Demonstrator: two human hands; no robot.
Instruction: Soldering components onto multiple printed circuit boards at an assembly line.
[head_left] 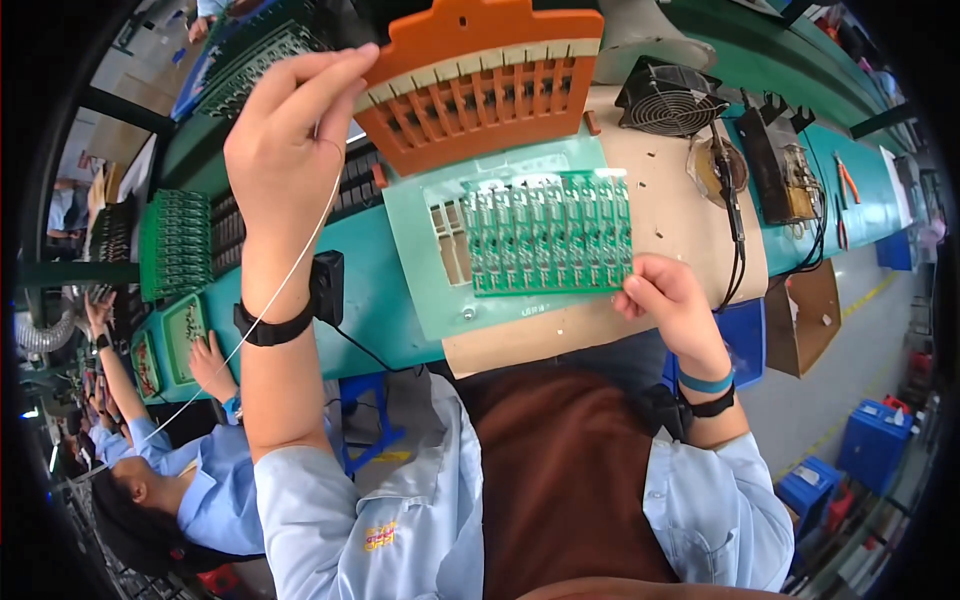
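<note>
My right hand [662,296] pinches the lower right corner of a green circuit board panel [548,235] with many repeated rows of parts. The panel is over a pale green fixture plate [425,270], whose cut-outs show at the panel's left. Behind it stands an orange slotted lid [480,85], raised on its hinges. At the lid's upper left edge are the closed fingers of my left hand [295,130]; their grip is partly hidden. A thin white wire [285,285] runs from beside that hand down across my forearm to the lower left.
Brown paper [685,235] covers the bench. A black fan [672,98], a soldering iron [733,190] and orange-handled pliers [848,178] are on the right. More green boards [176,240] stand at left, near a co-worker [215,480] and a green tray [183,335].
</note>
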